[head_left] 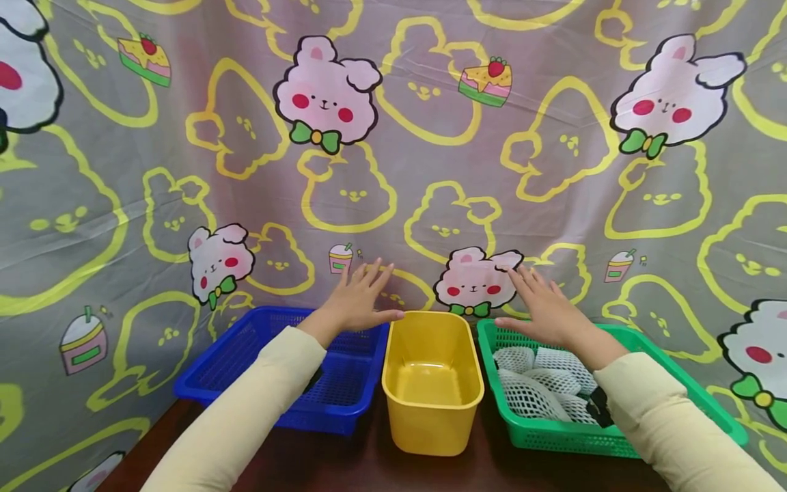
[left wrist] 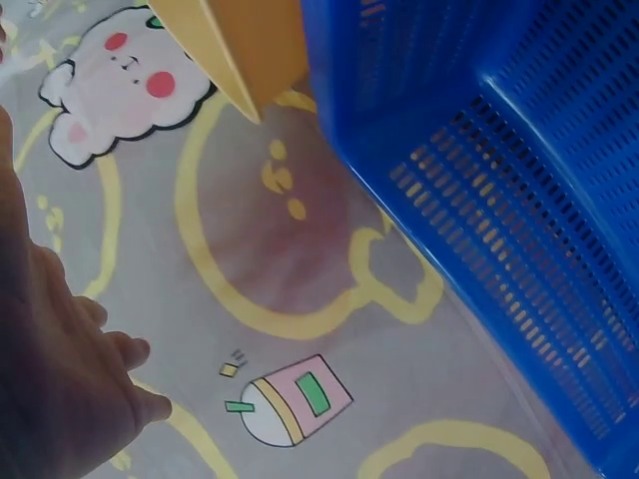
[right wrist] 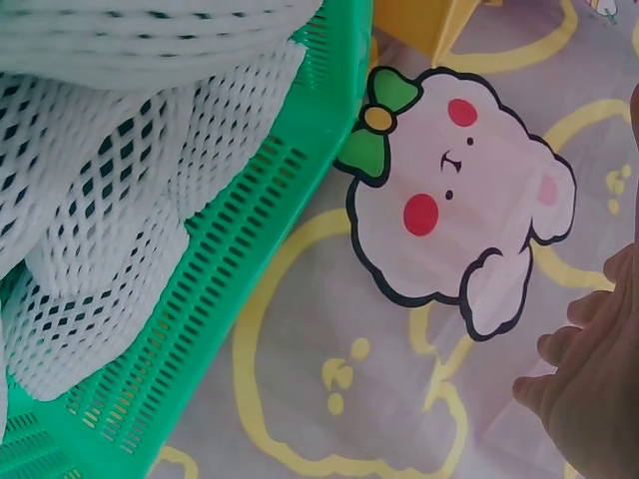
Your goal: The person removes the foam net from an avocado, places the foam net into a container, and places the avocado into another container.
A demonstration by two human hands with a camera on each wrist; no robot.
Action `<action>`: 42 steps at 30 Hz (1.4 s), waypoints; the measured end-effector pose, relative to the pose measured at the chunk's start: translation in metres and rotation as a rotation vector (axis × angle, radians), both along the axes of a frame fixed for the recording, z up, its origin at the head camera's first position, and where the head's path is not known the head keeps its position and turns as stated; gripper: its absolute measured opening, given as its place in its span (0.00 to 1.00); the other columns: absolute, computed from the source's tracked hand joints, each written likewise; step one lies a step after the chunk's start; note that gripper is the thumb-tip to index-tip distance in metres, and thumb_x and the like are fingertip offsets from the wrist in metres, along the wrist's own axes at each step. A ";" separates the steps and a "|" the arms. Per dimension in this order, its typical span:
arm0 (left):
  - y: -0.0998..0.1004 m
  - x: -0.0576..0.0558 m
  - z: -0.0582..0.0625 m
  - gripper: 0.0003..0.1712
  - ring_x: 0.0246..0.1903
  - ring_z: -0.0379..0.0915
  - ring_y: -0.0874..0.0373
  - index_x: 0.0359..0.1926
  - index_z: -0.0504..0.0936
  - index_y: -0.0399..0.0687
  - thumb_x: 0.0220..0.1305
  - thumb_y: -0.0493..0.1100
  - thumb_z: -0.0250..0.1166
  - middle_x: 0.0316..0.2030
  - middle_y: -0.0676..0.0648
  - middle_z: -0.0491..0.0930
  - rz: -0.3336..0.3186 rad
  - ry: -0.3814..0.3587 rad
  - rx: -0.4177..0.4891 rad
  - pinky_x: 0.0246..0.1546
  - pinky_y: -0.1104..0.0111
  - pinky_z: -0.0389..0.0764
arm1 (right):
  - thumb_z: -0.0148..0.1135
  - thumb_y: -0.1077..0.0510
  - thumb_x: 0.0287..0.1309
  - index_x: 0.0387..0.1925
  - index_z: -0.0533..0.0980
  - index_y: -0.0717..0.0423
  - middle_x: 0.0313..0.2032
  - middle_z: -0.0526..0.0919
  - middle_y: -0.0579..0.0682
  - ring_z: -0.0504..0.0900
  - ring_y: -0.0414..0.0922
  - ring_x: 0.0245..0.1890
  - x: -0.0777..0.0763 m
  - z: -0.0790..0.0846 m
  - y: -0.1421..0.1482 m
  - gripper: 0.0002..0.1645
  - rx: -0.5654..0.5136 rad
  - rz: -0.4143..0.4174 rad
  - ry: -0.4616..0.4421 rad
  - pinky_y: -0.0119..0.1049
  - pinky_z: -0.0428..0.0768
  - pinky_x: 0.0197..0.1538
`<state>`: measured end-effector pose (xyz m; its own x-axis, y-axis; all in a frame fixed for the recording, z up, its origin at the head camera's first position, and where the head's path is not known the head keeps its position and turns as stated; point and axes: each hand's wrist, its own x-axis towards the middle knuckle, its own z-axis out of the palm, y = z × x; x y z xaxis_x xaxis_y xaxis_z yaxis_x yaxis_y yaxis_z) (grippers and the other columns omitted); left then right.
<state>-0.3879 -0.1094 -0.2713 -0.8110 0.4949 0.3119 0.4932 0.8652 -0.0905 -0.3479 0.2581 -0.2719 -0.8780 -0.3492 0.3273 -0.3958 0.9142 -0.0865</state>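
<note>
My left hand point(head_left: 356, 301) hovers with spread fingers over the inner back corner of a blue basket point(head_left: 246, 403), holding nothing. Over the back of a green basket point(head_left: 553, 437), my right hand point(head_left: 546, 311) is held out the same way, also with nothing in it. Between the two baskets stands a deep yellow bin point(head_left: 432, 430), bare inside. White foam net sleeves point(head_left: 535, 396) lie heaped in the green basket; the right wrist view shows their mesh point(right wrist: 110, 220) up close. No objects show in the visible part of the blue basket, though the left forearm covers some of it.
All three containers stand side by side on a dark brown table point(head_left: 424, 475). Close behind them hangs a grey curtain point(head_left: 393, 205) printed with cartoon rabbits, and it also runs along the left side. A dark band point(head_left: 599, 408) shows at the right wrist.
</note>
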 end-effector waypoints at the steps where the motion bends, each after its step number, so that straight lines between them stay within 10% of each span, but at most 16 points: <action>1: 0.000 0.002 0.000 0.57 0.73 0.38 0.43 0.77 0.38 0.57 0.59 0.79 0.46 0.76 0.43 0.40 -0.010 0.000 0.006 0.66 0.40 0.35 | 0.53 0.22 0.53 0.76 0.41 0.59 0.74 0.41 0.66 0.39 0.65 0.72 0.002 0.000 0.001 0.66 -0.002 0.003 -0.004 0.65 0.39 0.67; 14: 0.024 0.042 -0.002 0.54 0.71 0.48 0.47 0.76 0.44 0.45 0.64 0.73 0.50 0.74 0.43 0.47 -0.172 -0.058 0.214 0.68 0.45 0.45 | 0.59 0.27 0.54 0.75 0.43 0.63 0.73 0.47 0.67 0.45 0.66 0.71 0.030 -0.006 0.017 0.66 -0.069 0.045 -0.005 0.65 0.48 0.66; 26: 0.051 0.071 -0.016 0.50 0.72 0.46 0.52 0.76 0.50 0.49 0.64 0.70 0.55 0.74 0.45 0.51 -0.336 -0.280 0.520 0.68 0.54 0.53 | 0.54 0.22 0.52 0.76 0.42 0.60 0.71 0.52 0.67 0.56 0.68 0.67 0.051 -0.014 0.026 0.67 -0.108 0.009 -0.051 0.66 0.60 0.61; 42: 0.102 0.099 -0.043 0.37 0.56 0.73 0.60 0.70 0.66 0.48 0.68 0.63 0.56 0.62 0.48 0.72 -0.559 -0.588 1.002 0.52 0.71 0.74 | 0.56 0.30 0.59 0.70 0.56 0.69 0.64 0.65 0.71 0.65 0.70 0.60 0.064 -0.041 0.045 0.56 -0.133 -0.007 -0.039 0.67 0.67 0.54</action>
<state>-0.2890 -0.0074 -0.3145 -0.7124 0.5689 0.4109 0.5524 0.0934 0.8283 -0.2838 0.3030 -0.3128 -0.8932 -0.2984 0.3362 -0.3833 0.8964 -0.2226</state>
